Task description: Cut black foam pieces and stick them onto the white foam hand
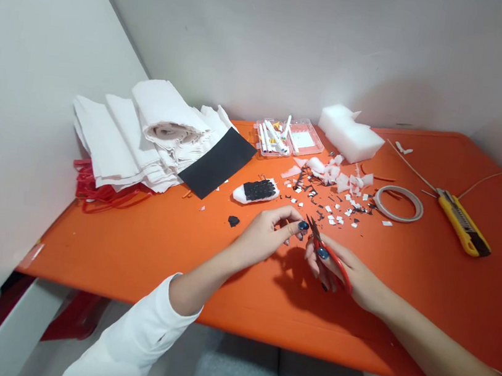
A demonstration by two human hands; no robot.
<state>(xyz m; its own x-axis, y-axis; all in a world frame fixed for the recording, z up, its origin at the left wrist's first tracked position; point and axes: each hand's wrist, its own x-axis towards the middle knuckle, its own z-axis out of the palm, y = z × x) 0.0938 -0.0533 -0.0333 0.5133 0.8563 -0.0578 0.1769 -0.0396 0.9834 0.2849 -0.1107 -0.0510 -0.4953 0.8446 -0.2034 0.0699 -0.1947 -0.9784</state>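
Observation:
My right hand (333, 265) is closed round the red handles of a pair of scissors (342, 274). Their dark blades are slightly parted and point up and left, toward the fingertips of my left hand (277, 229). That hand is pinched shut above the table; whatever lies between its fingers is too small to make out. Just beyond it rests a white foam piece (240, 195) with its right part covered in overlapping black bits. A small black scrap (233, 221) lies to the left of my left hand.
Black and white clippings (331, 212) and foam scraps (328, 171) litter the orange table (152, 255). Behind them are a foam block (349, 136) and a pen case (302, 138). A tape roll (397, 217) and yellow cutter (461, 224) lie right; a black sheet (217, 163) and white cloth (121, 145) left.

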